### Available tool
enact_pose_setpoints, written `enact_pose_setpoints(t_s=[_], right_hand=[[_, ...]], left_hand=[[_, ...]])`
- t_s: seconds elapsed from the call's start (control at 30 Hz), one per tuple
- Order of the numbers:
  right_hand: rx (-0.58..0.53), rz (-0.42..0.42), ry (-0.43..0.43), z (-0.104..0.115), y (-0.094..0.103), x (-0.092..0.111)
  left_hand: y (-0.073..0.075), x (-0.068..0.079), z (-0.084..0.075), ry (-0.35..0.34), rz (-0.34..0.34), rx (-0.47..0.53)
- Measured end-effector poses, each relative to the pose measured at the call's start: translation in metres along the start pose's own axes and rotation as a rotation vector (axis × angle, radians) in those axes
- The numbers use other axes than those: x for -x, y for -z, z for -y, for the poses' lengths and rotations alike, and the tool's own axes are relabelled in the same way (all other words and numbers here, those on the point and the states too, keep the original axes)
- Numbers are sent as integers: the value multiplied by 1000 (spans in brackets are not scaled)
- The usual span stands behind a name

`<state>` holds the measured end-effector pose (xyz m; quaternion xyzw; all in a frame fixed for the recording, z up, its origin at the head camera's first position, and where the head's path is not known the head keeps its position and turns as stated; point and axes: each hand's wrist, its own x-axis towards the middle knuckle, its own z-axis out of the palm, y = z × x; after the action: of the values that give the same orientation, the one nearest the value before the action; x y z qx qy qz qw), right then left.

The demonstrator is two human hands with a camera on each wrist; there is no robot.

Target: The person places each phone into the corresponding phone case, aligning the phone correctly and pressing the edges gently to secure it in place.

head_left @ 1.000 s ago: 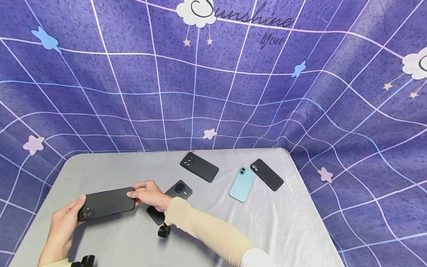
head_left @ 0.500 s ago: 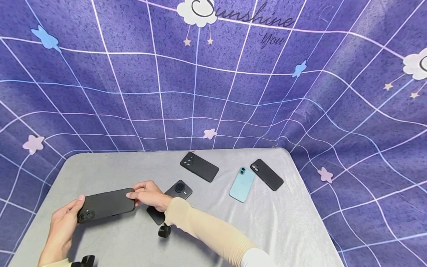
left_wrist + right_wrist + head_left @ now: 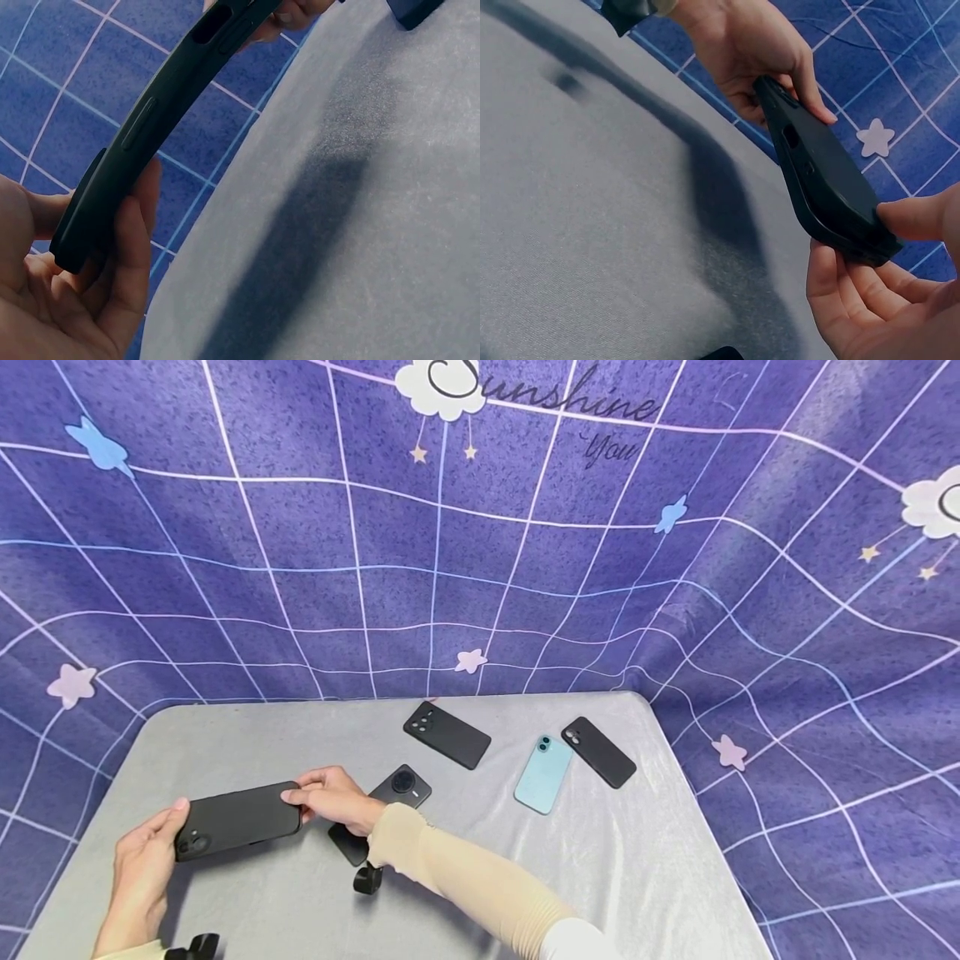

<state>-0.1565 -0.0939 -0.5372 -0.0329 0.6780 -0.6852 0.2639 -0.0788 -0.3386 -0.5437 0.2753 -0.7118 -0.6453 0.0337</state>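
A black phone case (image 3: pixel 240 820) is held lengthwise above the left part of the table, its back facing up and dark round lenses at its left end. My left hand (image 3: pixel 142 864) grips that camera end, thumb on top and fingers beneath. At the opposite end my right hand (image 3: pixel 333 797) pinches the corner between thumb and fingers. Button bumps and a slot show along the edge of the case (image 3: pixel 142 124) in the left wrist view. Seen from the right wrist, the case (image 3: pixel 825 176) is tilted, with a seam running along its near rim.
A dark phone (image 3: pixel 401 785) with a round camera lies partly hidden under my right wrist. Farther back is another black case (image 3: pixel 448 737). To the right lie a light-blue phone (image 3: pixel 543 777) and a black case (image 3: pixel 600 753). Purple cloth (image 3: pixel 390 593) hangs behind the grey table (image 3: pixel 570 877).
Both hands keep their hold on the phone case. The camera end has tipped slightly; otherwise hardly anything differs.
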Motion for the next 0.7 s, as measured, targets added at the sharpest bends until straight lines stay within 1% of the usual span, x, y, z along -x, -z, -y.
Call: enact_pose_setpoints(t_s=[0.13,0.3,0.47,0.7], right_hand=[[13,-33,11,-2,-2,-1],[59,-87,22,-4,-3,-2],[74,-117,21,-4,-5,-2],[70,-134,21,-3,-6,-2]], left_hand=[[-1,1,0,-2,-20,-14],[-3,0,-2,5,-38,-53],[-4,0,-1,8,-31,-65],[-5,1,-3,10,-12,-64]])
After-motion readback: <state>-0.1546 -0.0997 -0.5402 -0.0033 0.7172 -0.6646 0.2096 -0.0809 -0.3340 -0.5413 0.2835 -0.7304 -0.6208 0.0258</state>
